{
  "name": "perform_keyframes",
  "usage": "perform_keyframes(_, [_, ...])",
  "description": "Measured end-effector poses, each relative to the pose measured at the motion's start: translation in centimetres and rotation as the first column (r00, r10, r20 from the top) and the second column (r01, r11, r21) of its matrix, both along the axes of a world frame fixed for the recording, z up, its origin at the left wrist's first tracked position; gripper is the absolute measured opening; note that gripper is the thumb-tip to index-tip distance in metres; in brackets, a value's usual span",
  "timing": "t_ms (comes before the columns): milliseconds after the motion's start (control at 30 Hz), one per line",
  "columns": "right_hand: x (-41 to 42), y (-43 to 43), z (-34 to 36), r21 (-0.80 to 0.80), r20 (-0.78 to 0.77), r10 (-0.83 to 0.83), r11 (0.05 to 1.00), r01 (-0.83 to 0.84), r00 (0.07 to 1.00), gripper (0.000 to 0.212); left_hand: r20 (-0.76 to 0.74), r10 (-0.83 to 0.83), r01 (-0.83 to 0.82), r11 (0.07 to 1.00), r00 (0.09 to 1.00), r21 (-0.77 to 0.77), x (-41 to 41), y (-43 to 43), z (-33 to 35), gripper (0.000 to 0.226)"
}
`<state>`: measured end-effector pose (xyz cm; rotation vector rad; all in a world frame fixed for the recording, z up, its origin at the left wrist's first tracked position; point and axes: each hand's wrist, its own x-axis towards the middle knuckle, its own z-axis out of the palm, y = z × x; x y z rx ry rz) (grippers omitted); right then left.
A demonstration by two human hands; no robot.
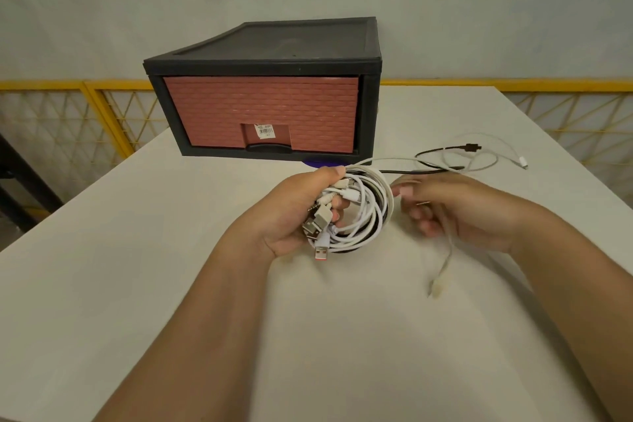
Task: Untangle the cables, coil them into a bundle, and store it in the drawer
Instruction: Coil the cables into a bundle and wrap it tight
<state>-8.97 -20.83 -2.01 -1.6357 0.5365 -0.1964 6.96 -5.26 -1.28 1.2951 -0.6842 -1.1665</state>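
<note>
My left hand (294,212) grips a coiled bundle of white and black cables (366,216) above the table, with several USB plugs (318,233) sticking out below my fingers. My right hand (455,212), just right of the coil, has its fingers curled round a white cable whose plug end (438,286) hangs down. Loose cable tails, white and black (469,156), trail from the coil over the table to the right. The drawer (263,113), brick-red fronted in a black frame, stands closed behind my hands.
The white table (171,284) spreads all round. A purple object (318,163) peeks out under the drawer unit's front edge. Yellow mesh railings (85,120) run behind the table on both sides.
</note>
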Motion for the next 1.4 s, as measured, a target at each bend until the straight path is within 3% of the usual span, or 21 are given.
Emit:
perform_keyframes(67, [-0.1,0.1,-0.4,0.260,0.140,0.120,0.953,-0.153,0.983,0.053,0.060,0.046,-0.045,0.999,0.997,-0.007,-0.4,0.0,0.2,0.031])
perform_keyframes(133, [0.4,0.7,-0.8,0.301,0.229,0.195,0.918,-0.260,0.954,0.078,0.130,0.076,-0.074,0.997,0.989,-0.023,-1.0,0.1,0.4,0.036])
perform_keyframes(167, [0.8,1.2,-1.0,0.297,0.251,0.222,0.909,-0.293,0.942,0.078,0.155,0.083,-0.079,0.996,0.984,-0.033,-1.2,0.1,0.4,0.040])
perform_keyframes(300, [2.0,2.7,-1.0,0.180,0.251,0.195,0.953,-0.244,0.948,0.049,0.154,0.066,-0.060,0.997,0.986,-0.045,-1.7,0.0,0.4,0.049])
perform_keyframes(467, [1.7,3.2,-0.4,0.142,0.266,0.142,0.972,-0.185,0.953,0.028,0.176,0.026,-0.017,0.999,0.984,-0.051,-1.7,-0.3,0.0,0.033])
perform_keyframes(733, [2.1,3.6,-0.3,0.181,0.276,0.039,0.979,-0.091,0.960,0.041,0.117,0.024,-0.011,0.995,0.993,-0.103,-1.7,-0.4,0.1,0.020])
perform_keyframes(967, [2.3,3.2,-0.3,-0.060,0.246,-0.009,0.998,0.024,0.969,0.033,0.116,0.012,-0.001,0.995,0.993,-0.097,-1.3,-0.7,-0.5,0.016])
perform_keyframes(1167, [2.4,3.6,-0.3,-0.158,0.311,-0.062,0.981,0.116,0.948,0.025,0.142,0.000,0.016,0.994,0.990,-0.112,-1.3,-0.9,-0.7,0.014])
perform_keyframes(1267, [2.5,3.4,-0.2,-0.125,0.297,-0.025,0.990,0.065,0.955,0.030,0.152,-0.012,0.031,0.992,0.988,-0.122,-1.0,-0.9,-0.9,0.013])
perform_keyframes(1400, [1.9,2.7,-0.1,0.062,0.227,0.043,0.996,-0.059,0.973,0.037,0.167,-0.049,0.070,0.991,0.985,-0.118,-0.9,-1.0,-1.2,0.012])
